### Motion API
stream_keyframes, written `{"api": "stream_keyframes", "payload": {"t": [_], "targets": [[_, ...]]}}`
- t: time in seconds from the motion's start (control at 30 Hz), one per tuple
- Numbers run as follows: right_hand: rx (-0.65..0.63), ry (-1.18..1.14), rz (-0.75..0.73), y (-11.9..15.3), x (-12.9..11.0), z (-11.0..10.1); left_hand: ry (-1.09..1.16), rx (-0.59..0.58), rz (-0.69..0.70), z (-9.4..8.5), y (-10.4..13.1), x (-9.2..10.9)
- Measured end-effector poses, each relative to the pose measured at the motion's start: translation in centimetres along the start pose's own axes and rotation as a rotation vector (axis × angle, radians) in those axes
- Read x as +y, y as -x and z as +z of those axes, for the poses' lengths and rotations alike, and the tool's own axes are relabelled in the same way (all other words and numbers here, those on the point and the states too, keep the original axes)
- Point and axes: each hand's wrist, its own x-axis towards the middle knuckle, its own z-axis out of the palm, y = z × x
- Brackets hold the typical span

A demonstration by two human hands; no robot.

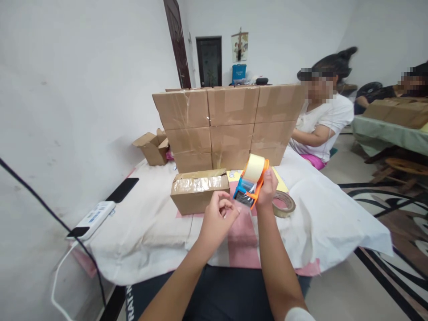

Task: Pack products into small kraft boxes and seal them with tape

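Note:
My right hand is wrapped round an orange and blue tape dispenser with a pale tape roll, raised above the table. Close to its lower end, my left hand has its fingers curled, thumb and fingertip near a strip of clear tape. Just behind my left hand sits a closed cardboard box with shiny tape along its top. A loose roll of tape lies right of my right wrist.
Stacked cardboard boxes rise behind. An open box stands back left; a power strip and black phone lie left on the cloth-covered table. A person sits back right.

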Motion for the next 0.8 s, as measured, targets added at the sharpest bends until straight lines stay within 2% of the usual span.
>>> {"api": "stream_keyframes", "payload": {"t": [0.2,0.47,0.63,0.8], "targets": [[0.035,0.004,-0.015,-0.4,-0.6,-0.1,0.072,-0.002,-0.041,0.5,-0.6,-1.1],[-0.01,0.054,-0.049,-0.2,-1.1,0.0,0.133,-0.188,-0.097,0.1,-1.3,-1.3],[-0.016,0.056,-0.064,-0.2,-1.1,-0.1,0.146,-0.252,-0.047,0.2,-1.3,-1.4],[-0.028,0.093,-0.069,-0.3,-1.0,-0.3,0.167,-0.16,-0.027,1.0,-1.3,-2.2]]}}
